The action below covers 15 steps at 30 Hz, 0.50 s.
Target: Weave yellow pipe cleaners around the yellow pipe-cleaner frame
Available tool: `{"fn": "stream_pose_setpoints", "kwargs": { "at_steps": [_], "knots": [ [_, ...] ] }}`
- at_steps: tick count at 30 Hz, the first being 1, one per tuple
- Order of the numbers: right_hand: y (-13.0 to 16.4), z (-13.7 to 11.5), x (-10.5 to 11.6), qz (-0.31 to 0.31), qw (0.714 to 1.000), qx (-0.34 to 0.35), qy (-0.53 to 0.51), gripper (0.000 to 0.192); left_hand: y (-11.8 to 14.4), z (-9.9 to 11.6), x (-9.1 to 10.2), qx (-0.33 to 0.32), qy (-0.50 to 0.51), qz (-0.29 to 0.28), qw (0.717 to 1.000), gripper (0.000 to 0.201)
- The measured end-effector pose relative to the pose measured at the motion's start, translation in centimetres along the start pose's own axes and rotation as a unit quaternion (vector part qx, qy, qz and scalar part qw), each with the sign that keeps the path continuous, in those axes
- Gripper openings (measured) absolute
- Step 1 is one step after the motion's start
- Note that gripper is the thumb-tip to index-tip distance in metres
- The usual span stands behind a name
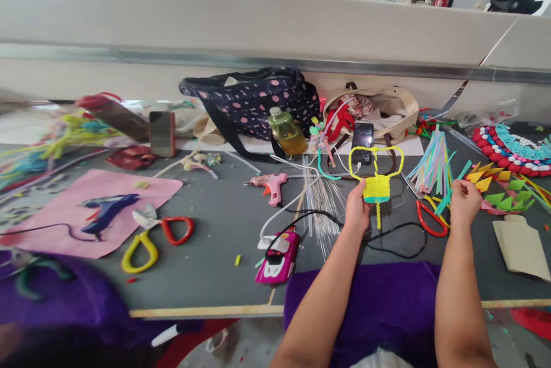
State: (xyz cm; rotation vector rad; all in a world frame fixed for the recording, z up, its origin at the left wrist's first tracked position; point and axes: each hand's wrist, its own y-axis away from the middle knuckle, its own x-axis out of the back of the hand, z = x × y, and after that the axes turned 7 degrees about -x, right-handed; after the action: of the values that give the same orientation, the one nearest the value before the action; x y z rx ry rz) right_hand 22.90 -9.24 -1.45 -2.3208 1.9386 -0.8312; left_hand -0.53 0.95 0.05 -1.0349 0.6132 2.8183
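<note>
My left hand grips a yellow pipe-cleaner frame upright above the table. The frame has two open loops at its top, a tightly wound middle with a teal band along the bottom, and a twisted stem below. To the right, my right hand is closed in a pinch. A teal strip runs past its fingertips; whether the fingers hold it is unclear. Just left of that hand lie red-and-yellow-handled scissors, partly covered. A bundle of pastel pipe cleaners is behind them.
A pink glue gun, magenta power bank, black cable and thin clear sticks lie left of my hands. Bags line the back. Beige card lies right. Farther left are a blue glue gun and scissors.
</note>
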Motion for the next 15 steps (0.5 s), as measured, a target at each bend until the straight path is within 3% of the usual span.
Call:
{"fn": "stream_pose_setpoints", "kwargs": {
  "at_steps": [7,15],
  "knots": [
    [0.7,-0.9,-0.3,-0.054,0.998,-0.009,0.025,0.027,-0.3,-0.1,0.2,0.016,0.013,0.009,1.000,0.022],
    [1.0,-1.0,-0.2,-0.056,0.968,-0.007,0.243,0.026,-0.7,-0.5,0.5,0.022,0.030,0.011,0.999,0.020]
  ]
}}
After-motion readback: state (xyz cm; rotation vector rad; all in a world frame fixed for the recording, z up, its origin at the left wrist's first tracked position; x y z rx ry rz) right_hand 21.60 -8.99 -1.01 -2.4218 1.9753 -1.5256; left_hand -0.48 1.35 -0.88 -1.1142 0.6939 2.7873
